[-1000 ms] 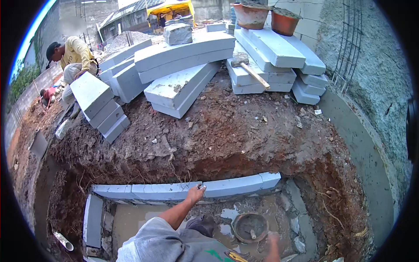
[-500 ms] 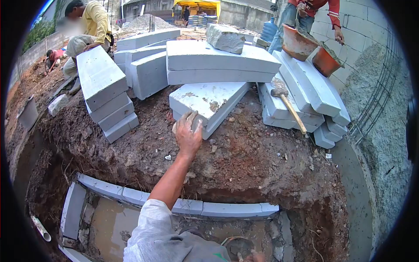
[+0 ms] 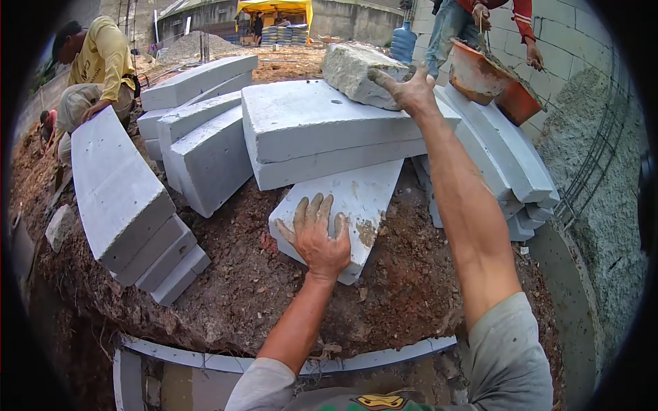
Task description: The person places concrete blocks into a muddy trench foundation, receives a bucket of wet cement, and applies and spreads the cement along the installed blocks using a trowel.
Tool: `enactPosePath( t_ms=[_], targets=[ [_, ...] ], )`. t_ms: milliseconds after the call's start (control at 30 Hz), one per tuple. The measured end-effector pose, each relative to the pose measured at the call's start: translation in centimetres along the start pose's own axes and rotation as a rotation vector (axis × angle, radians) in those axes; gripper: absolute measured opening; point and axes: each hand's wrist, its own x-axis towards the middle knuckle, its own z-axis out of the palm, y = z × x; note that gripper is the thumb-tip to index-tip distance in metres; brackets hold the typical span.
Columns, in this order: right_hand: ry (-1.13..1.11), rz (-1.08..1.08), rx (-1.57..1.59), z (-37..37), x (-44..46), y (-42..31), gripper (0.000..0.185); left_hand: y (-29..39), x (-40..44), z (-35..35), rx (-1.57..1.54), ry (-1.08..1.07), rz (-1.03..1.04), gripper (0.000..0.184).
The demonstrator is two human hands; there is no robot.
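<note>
My left hand (image 3: 319, 236) lies with spread fingers on the lower pale concrete block (image 3: 353, 195), which has mud patches on its top. Two more long blocks (image 3: 322, 130) are stacked across the far end of that one. On them rests a rough grey stone (image 3: 353, 72). My right hand (image 3: 410, 92) reaches out to the stone's right side with its fingers apart, and seems to touch it. Whether any fingers curl behind the stone is hidden.
Stacked blocks (image 3: 123, 198) stand at left, and curved ones (image 3: 500, 157) at right. A person in a yellow shirt (image 3: 106, 58) crouches at left. Another, in red sleeves (image 3: 524, 24), handles mortar buckets (image 3: 473, 72). Below runs a block-lined trench (image 3: 226, 363) holding muddy water.
My right hand has risen from the trench to the stone, and its arm now hides the hammer. My left hand lies farther onto the lower block. The view has moved closer.
</note>
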Motion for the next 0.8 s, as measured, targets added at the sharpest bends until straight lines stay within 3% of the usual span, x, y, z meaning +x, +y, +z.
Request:
enactPosePath(
  t_ms=[100,200,333,367,467,600,633,700,800],
  targets=[
    [0.055,0.097,-0.237,4.8,2.5,-3.0,0.122,-0.3,-0.1,0.2,-0.026,0.005,0.000,0.036],
    [0.120,-0.017,-0.132,6.2,3.9,-0.2,0.116,-0.7,-0.1,0.4,-0.038,0.012,0.014,0.035],
    [0.299,-0.258,-0.144,3.0,-0.6,0.8,0.080,-0.8,-0.2,0.6,-0.034,0.014,0.015,0.031],
    [0.370,-0.217,-0.239,2.5,-1.1,2.4,0.092,-0.9,-0.4,0.6,-0.035,0.002,0.012,0.031],
    [0.247,-0.312,0.191,-2.7,-7.3,7.9,0.088,-0.9,0.0,0.8,-0.041,0.011,0.024,0.031],
    [0.432,-0.159,0.502,-3.3,-19.8,15.6,0.093,-0.5,-0.2,0.5,-0.026,-0.012,0.044,0.031],
    [0.509,-0.114,0.151,-2.2,-21.7,18.6,0.094,-0.4,-0.2,0.4,-0.026,-0.016,0.053,0.031],
    [0.488,-0.003,-0.218,2.1,-24.3,23.8,0.100,-0.3,-0.1,0.4,-0.038,-0.014,0.050,0.031],
    [0.092,0.323,-0.322,4.4,-26.2,26.9,0.099,-0.4,-0.3,0.4,-0.036,-0.006,0.043,0.032]
  ],
)
